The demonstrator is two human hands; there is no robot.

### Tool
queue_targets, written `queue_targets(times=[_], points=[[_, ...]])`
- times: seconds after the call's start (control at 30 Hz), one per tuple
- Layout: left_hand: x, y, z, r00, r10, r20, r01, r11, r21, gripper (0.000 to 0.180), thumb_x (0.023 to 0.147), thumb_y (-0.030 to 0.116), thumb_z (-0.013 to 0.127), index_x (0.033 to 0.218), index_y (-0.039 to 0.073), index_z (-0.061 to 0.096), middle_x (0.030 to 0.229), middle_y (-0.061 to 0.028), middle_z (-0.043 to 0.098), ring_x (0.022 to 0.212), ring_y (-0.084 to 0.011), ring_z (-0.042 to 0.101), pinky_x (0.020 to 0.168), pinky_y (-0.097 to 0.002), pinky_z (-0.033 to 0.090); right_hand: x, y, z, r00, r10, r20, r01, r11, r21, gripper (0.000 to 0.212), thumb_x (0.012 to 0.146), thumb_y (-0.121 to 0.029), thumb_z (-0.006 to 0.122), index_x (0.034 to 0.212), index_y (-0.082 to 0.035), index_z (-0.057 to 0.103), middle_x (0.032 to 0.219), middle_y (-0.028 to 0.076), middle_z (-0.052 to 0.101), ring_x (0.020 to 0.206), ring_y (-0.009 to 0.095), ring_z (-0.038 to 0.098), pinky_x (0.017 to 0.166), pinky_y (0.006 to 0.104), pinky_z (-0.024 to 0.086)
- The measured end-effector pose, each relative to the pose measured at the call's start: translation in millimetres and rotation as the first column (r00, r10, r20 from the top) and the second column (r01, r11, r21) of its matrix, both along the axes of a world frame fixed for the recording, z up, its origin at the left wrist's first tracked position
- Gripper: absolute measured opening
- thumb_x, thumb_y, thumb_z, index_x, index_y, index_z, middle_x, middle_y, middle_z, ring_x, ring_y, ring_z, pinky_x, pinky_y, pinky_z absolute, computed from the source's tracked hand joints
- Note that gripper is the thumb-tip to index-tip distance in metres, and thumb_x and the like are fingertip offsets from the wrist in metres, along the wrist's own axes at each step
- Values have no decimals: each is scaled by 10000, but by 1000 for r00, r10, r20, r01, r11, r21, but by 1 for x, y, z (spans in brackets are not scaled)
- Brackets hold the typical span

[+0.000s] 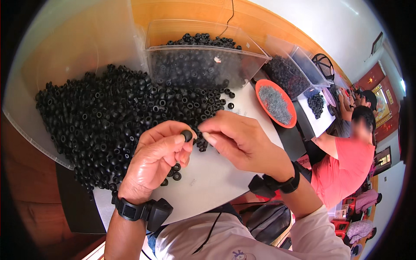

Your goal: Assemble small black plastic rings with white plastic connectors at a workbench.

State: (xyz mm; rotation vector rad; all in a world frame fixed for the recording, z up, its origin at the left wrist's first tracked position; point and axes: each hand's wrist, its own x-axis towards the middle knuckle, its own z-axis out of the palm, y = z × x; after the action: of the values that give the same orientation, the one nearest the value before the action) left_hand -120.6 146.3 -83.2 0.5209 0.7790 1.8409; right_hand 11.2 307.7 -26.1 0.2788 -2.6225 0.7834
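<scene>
My left hand (pixel 152 158) pinches a small round black part (pixel 186 135) between thumb and fingertips; it looks like a hollow rubber or plastic knob. Close beside it, my right hand (pixel 242 139) has thumb and forefinger pressed together. Whatever lies between those fingertips is too small to make out. Behind both hands spreads a large heap of the same black parts (pixel 104 123), many showing a round hole. Several loose ones (pixel 176 170) lie on the white tabletop (pixel 216 184) beside my left hand.
A clear bin (pixel 208 56) of black parts stands behind the heap, with another clear bin (pixel 290 71) to its right. An orange dish (pixel 258 96) holds small greyish pieces. Clear plastic sheeting (pixel 86 39) borders the left. A person in a coral shirt (pixel 346 169) sits at right; others are farther off.
</scene>
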Motion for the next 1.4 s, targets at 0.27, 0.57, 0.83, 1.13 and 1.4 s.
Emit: queue_targets(times=[0.27,0.57,0.83,1.13,1.4], points=[[3,3,4,992,113,64,-114,993,14,222,945,187,553,1017,-14,614,779,-57,603,616,-126,515,580,-268,442,22,-35,-20,941,166,296,-280,873,400,222,719,-90,597,922,-4,568,813,57,467,667,178,574,523,281,497],[2,-1,0,993,68,96,-70,997,16,272,962,239,549,997,-25,608,768,-60,593,585,-128,490,546,-263,409,16,-49,-34,943,187,276,-311,793,523,181,704,-116,590,828,3,535,794,55,466,631,145,559,490,276,492],[-1,0,1,991,34,132,-44,996,80,297,962,286,545,1000,-1,608,758,-39,571,589,-119,465,542,-254,363,20,-43,-36,947,188,260,-281,878,389,233,715,-97,594,922,2,551,804,69,456,632,175,580,495,297,499],[1,3,1,989,28,144,-38,997,63,300,964,304,541,1019,16,604,760,-22,561,587,-112,460,537,-252,355,5,-20,-20,998,17,-67,-29,985,-169,141,816,26,645,945,-14,606,797,80,555,634,188,568,530,308,446],[5,3,2,984,67,168,-76,996,53,278,983,292,511,1052,34,588,755,-32,566,591,-126,488,535,-262,383,-32,-21,-16,972,-49,-228,-15,962,-271,76,861,22,637,927,-4,609,747,71,573,619,139,585,531,255,444]])
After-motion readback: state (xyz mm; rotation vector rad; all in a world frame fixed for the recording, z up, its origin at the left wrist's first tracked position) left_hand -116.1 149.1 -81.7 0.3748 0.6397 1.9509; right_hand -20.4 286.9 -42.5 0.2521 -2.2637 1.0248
